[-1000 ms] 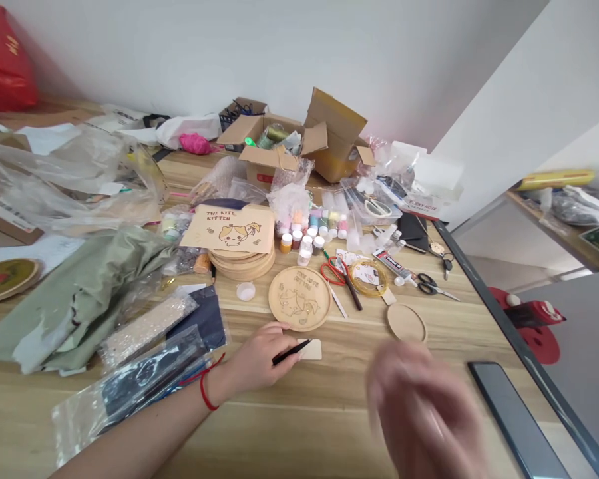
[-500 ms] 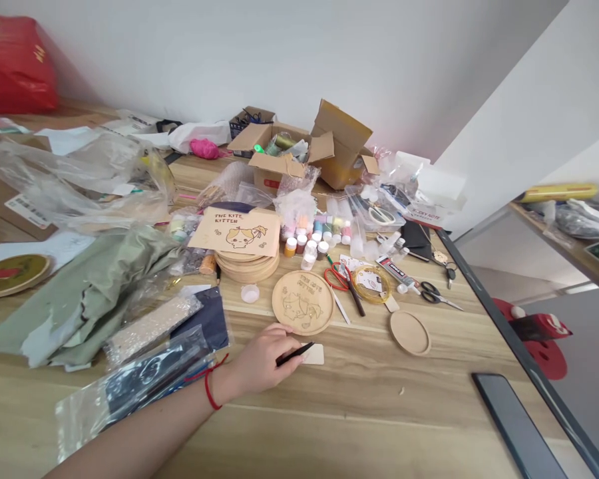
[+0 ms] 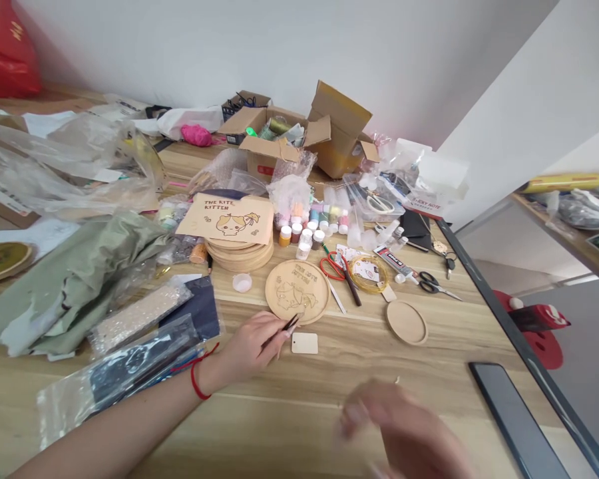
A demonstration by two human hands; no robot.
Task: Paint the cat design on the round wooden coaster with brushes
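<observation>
A white wall point(image 3: 229, 46) rises behind a wood-grain surface point(image 3: 299, 392) crowded with craft supplies, including small paint jars point(image 3: 304, 234). The person's left hand point(image 3: 244, 352) pinches a slim black pen point(image 3: 290, 324) narrowly between its fingers point(image 3: 272, 326), the tip at the lower rim of a round wooden plaque point(image 3: 297, 291). The pen looks light and stiff, easiest held near its tip. A small blank wooden tag point(image 3: 304, 343), thin and probably best lifted by its edges, lies just beside those fingers. The right hand point(image 3: 399, 426) is too blurred to tell how its fingers stand.
</observation>
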